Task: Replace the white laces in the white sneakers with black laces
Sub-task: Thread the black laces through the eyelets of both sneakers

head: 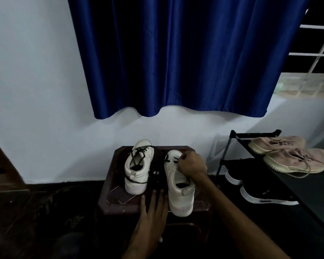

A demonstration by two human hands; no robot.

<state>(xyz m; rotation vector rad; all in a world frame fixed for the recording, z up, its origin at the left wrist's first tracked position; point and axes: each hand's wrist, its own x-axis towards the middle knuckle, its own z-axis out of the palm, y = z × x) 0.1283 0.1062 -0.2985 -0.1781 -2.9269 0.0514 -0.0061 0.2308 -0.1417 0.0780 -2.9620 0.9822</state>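
Note:
Two white sneakers stand on a dark brown stool [118, 199], toes toward the wall. The left sneaker [137, 169] carries a black lace [138, 153] threaded loosely, with an end trailing down its heel. The right sneaker [179, 186] has black lace across its lower eyelets. My right hand [190, 164] lies over that sneaker's tongue, its fingers curled and pinching the black lace near the eyelets. My left hand [152, 208] rests flat with straight fingers on the stool between the two shoes. No white laces are visible.
A black shoe rack [254, 135] stands to the right, with pink sneakers [288, 154] on top and black sneakers [260, 191] below. A blue curtain [176, 62] hangs on the white wall behind. Dark footwear [64, 199] lies on the floor at left.

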